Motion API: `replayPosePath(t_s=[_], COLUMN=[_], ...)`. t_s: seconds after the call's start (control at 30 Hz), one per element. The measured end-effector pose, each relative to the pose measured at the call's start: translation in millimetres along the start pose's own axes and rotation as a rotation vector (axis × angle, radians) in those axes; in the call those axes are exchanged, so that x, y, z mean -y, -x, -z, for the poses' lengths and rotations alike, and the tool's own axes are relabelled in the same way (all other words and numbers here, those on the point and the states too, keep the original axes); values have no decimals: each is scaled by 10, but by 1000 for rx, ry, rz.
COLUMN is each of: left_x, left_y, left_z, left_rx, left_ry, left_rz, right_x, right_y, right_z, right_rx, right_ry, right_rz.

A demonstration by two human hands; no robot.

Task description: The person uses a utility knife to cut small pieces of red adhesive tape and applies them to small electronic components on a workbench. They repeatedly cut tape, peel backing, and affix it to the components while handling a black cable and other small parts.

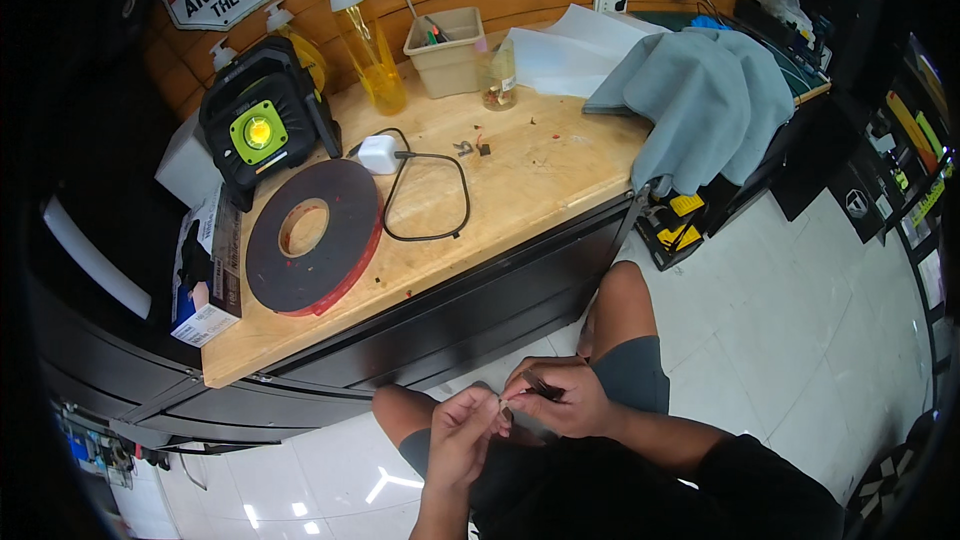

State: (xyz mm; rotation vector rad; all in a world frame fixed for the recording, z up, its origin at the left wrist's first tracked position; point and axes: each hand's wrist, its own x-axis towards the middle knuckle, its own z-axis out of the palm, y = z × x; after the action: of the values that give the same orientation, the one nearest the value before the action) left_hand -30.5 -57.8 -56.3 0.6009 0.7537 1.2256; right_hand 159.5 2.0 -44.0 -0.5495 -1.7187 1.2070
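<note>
Over my lap, in front of the workbench, both hands meet at the fingertips. My left hand (466, 428) is closed in a pinch on a tiny pale piece (504, 403), too small to name. My right hand (565, 400) is closed round a slim dark tool (541, 384) lying across its palm; its kind does not show clearly. The right fingertips touch or nearly touch the pale piece. On the bench beyond lies a big roll of dark double-sided tape (345, 230) with a red edge.
On the wooden bench (540, 165) stand a work light (262, 105), a yellow pump bottle (375, 65), a beige bin (445, 68) and a jar (497, 88). A charger (378, 153) with black cable lies behind the tape. A grey cloth (700, 90) hangs over the right edge.
</note>
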Motion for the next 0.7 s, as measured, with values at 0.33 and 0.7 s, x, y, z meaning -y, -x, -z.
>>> replayPosePath(t_s=[0.33, 0.7], left_x=[8, 44], left_y=[12, 115], left_z=[-197, -309], left_rx=[-81, -224], left_ry=[159, -145], left_rz=[-24, -326], right_x=[-44, 71], right_y=[67, 143], right_z=[-105, -147], right_rx=[-131, -167], right_ry=[-174, -275], right_rz=[-166, -285])
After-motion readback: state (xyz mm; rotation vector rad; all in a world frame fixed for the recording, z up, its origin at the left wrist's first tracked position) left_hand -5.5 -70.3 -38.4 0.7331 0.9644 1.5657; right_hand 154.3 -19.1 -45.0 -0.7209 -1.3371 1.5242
